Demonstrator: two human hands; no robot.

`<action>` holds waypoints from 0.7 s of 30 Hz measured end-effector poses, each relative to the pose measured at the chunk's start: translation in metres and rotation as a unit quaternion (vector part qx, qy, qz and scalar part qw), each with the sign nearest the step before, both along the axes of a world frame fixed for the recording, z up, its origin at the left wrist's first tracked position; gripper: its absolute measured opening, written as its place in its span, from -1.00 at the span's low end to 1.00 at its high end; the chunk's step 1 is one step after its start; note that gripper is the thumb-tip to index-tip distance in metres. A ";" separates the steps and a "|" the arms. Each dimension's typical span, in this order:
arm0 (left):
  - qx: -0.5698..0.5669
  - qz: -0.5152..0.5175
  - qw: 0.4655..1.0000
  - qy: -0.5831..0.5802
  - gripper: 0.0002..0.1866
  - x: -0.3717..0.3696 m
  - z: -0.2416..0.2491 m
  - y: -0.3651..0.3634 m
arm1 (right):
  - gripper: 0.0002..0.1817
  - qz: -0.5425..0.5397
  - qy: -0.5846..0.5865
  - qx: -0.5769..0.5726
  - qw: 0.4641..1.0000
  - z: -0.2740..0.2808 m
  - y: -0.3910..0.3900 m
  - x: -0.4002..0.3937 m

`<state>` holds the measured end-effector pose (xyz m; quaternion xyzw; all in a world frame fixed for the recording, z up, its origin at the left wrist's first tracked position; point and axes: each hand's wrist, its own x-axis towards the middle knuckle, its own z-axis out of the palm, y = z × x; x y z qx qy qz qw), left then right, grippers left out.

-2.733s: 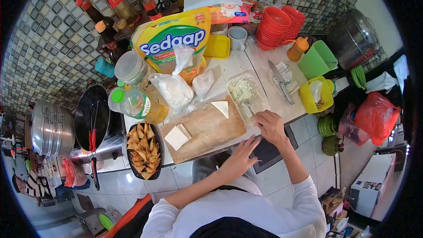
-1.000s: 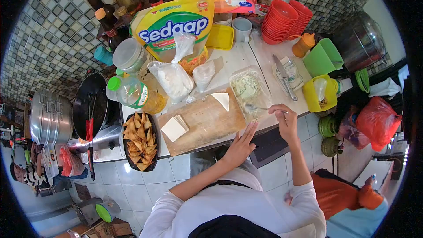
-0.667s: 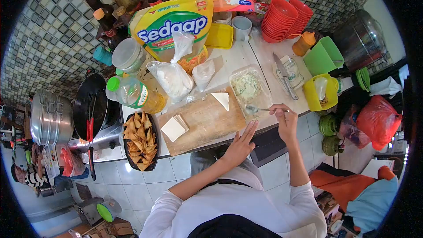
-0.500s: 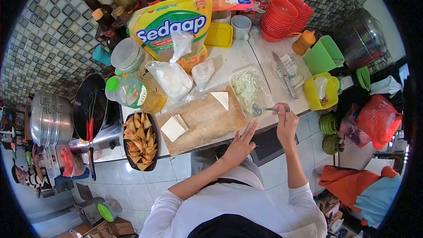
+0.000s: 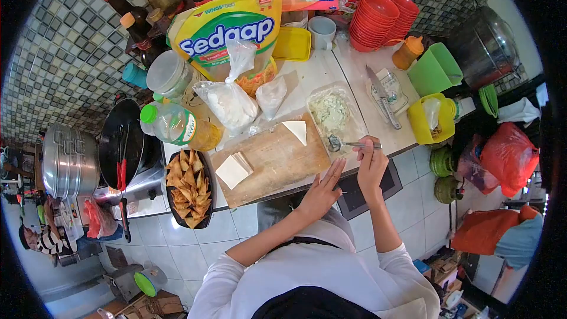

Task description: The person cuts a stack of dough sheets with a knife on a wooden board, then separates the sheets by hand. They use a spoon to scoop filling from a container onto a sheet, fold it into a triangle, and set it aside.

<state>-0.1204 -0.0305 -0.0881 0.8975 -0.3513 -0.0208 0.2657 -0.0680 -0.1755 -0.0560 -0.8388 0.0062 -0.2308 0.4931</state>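
My right hand (image 5: 371,167) is closed around the handle of a metal spoon (image 5: 353,144). The spoon's bowl dips into the near end of a clear plastic tray (image 5: 356,123) that holds a pale green and white mixture (image 5: 331,111). My left hand (image 5: 321,192) has its fingers stretched out, fingertips right by the tray's near corner and the edge of a wooden cutting board (image 5: 273,162). On the board lie a folded white wrapper triangle (image 5: 296,132) and a stack of square wrappers (image 5: 234,171).
A black dish of golden triangular pastries (image 5: 188,189) stands left of the board, beside an oil bottle (image 5: 188,126) and a black wok (image 5: 121,136). A knife (image 5: 384,95) lies right of the tray. Bags of white powder (image 5: 227,106) sit behind the board. Another person (image 5: 47,233) is far left.
My right hand has shifted slightly left with the spoon, whose bowl is now further into the tray's near corner. The left hand stays in nearly the same place.
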 end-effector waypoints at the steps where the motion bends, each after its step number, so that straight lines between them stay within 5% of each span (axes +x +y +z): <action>1: -0.003 -0.001 1.000 0.006 -0.82 0.000 -0.001 0.000 | -0.74 0.001 0.000 0.000 1.000 -0.002 0.001 0.001; 7: -0.012 0.018 0.999 -0.029 -0.82 -0.002 -0.009 -0.003 | -0.69 0.029 -0.003 -0.002 1.000 -0.002 0.001 0.014; 12: -0.022 0.007 1.000 -0.015 -0.82 0.000 -0.002 -0.001 | -0.61 0.062 0.100 0.141 0.983 0.002 -0.013 0.021; 21: -0.036 0.005 0.999 -0.005 -0.79 0.000 -0.005 -0.002 | -0.62 0.061 0.080 0.289 0.952 -0.010 -0.025 0.019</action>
